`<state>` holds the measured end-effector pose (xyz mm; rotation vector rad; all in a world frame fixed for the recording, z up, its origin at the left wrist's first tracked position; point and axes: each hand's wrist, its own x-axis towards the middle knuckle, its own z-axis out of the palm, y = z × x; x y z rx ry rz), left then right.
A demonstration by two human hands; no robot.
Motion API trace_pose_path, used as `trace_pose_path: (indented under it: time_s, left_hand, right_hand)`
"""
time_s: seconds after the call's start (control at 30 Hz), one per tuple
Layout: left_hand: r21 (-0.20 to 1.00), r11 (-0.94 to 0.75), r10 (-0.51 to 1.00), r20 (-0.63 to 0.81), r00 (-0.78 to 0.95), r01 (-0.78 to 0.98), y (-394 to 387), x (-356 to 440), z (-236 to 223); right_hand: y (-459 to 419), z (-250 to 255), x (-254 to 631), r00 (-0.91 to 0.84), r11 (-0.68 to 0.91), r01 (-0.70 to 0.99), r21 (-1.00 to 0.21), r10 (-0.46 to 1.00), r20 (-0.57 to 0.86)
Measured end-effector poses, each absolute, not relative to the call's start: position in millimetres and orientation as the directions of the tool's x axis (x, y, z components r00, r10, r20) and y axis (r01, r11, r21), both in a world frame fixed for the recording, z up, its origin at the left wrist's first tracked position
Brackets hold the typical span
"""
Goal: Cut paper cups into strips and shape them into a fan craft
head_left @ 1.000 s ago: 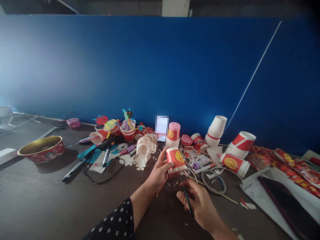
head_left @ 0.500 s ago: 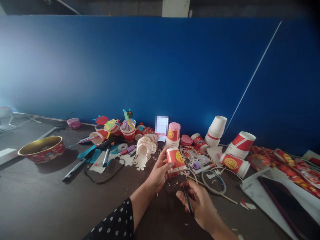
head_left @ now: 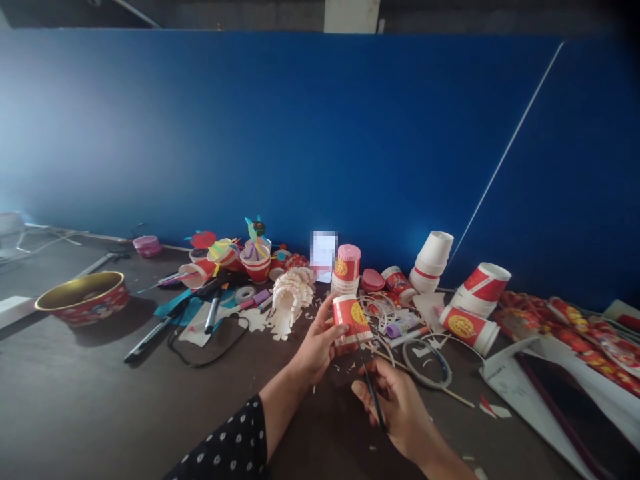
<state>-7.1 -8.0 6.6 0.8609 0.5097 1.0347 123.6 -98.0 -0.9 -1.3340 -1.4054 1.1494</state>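
Dark brown and strewn with paper scraps, the tabletop (head_left: 150, 413) runs back to a tall, plain blue partition (head_left: 300, 133). Near the middle of the table, a red-and-white paper cup (head_left: 350, 323) with a round yellow emblem is held over the surface, tilted, its wider end toward the near side. The left hand (head_left: 317, 343) reaches in from the near side, thumb across the cup's side, fingers closed around it; a black sleeve with white spots (head_left: 230, 443) covers part of that forearm. Just to the right and nearer, the right hand (head_left: 397, 407) curls around a slim, dark-handled cutting tool (head_left: 373, 390), its tip at the cup's wider end.

Directly beyond the cup stands a pink-topped stack of red-and-white cups (head_left: 346, 270). Left of that lies a curved row of fringed white paper pieces (head_left: 290, 300). Farther left sits a red bowl with a gold interior (head_left: 85, 307). To the right are a looped, pale ring (head_left: 427, 363), more stacked paper cups (head_left: 483, 293) and, nearer, a dark-screened phone (head_left: 575, 407).
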Motion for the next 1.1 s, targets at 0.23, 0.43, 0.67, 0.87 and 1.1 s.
trace_pose_path:
  time_s: [0.23,0.43,0.67,0.87,1.1]
  left_hand:
    - [0.809,0.244,0.897,0.022,0.442,-0.534,-9,-7,7]
    - [0.806,0.242,0.896,0.028,0.442,-0.54,-9,-7,7]
    - [0.81,0.238,0.899,0.026,0.438,-0.536,-9,-6,7]
    - [0.812,0.234,0.898,0.031,0.44,-0.535,-8,-6,7]
    - [0.813,0.235,0.899,0.026,0.437,-0.532,-9,-6,6]
  right_hand:
    - [-98,0,120,-0.039,-0.011,0.182,-0.983,0.999,-0.019]
    - [-97,-5,121,-0.028,-0.009,0.181,-0.984,1.0,-0.014]
    - [-97,-9,123,-0.025,-0.008,0.18,-0.984,1.0,-0.012]
    - [-97,-11,123,-0.039,-0.006,0.197,-0.98,0.999,-0.014]
    - [-98,-9,123,-0.034,-0.015,0.217,-0.976,0.999,-0.023]
